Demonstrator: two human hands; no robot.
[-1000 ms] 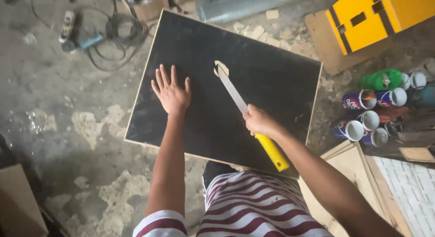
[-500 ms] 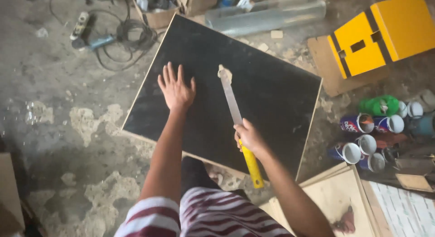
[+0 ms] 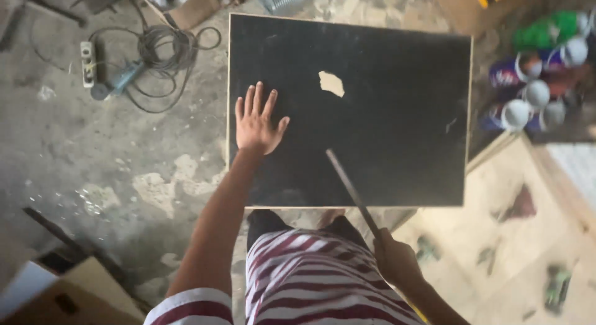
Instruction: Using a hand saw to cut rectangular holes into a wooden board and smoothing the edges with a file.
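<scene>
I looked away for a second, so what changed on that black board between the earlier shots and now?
The right hand drew the scraper back off the pale blob, toward the body, keeping its grip. The left hand stayed flat on the black board.

Dim even light, soft shadows, motion blur, right edge out of focus

So from my view the board [image 3: 385, 114] lies flat over the floor [image 3: 93, 176] right in front of me, with my left hand [image 3: 256, 121] spread on its left part and a scrap [image 3: 331, 83] sitting on it just right of and beyond that hand. My right hand [image 3: 396, 260] is back off the board's near edge, holding a blade [image 3: 351, 191] that reaches in over the near part. Coiled cable [image 3: 164, 49] sits on the floor off the far-left corner, cans [image 3: 528, 95] are bunched just right of the board, and a box [image 3: 68, 294] is near-left by my arm.
</scene>
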